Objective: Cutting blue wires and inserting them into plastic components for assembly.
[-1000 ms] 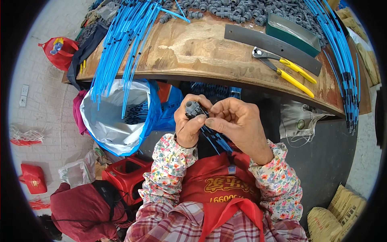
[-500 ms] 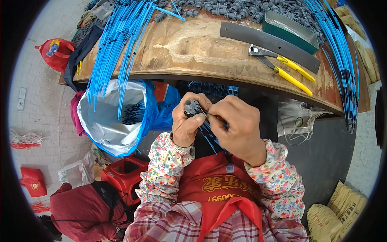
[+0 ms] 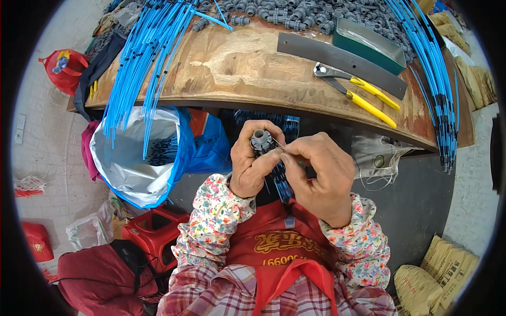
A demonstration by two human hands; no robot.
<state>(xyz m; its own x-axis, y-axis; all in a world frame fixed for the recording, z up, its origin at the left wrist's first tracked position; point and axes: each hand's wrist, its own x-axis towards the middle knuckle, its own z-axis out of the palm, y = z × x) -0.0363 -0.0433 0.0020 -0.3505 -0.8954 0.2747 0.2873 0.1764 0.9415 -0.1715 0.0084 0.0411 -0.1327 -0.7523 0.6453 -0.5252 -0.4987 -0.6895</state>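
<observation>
In front of my chest, my left hand [image 3: 246, 167] is closed round a grey plastic pipe fitting [image 3: 261, 138], its round open end facing up. My right hand [image 3: 324, 171] is beside it on the right, thumb and forefinger pinched on a thin wire-like strand [image 3: 279, 144] at the fitting's side. The tips of both hands nearly meet there. Whether the strand is fixed to the fitting I cannot make out. Below the hands, blue strips with black marks [image 3: 281, 181] show partly; my fingers hide their upper ends.
On the wooden table [image 3: 237, 68] lie yellow-handled nippers [image 3: 358, 92], a flat metal bar [image 3: 342, 62], a green tray [image 3: 363, 52] and piled grey fittings [image 3: 305, 11]. Blue strips [image 3: 139, 68] overhang the edge above an open bag [image 3: 126, 174]. A red stool [image 3: 153, 229] stands left.
My right hand has turned and shifted slightly right and down, still pinching the strand. The fitting sits more upright in my left hand. The whole view has shifted a little.
</observation>
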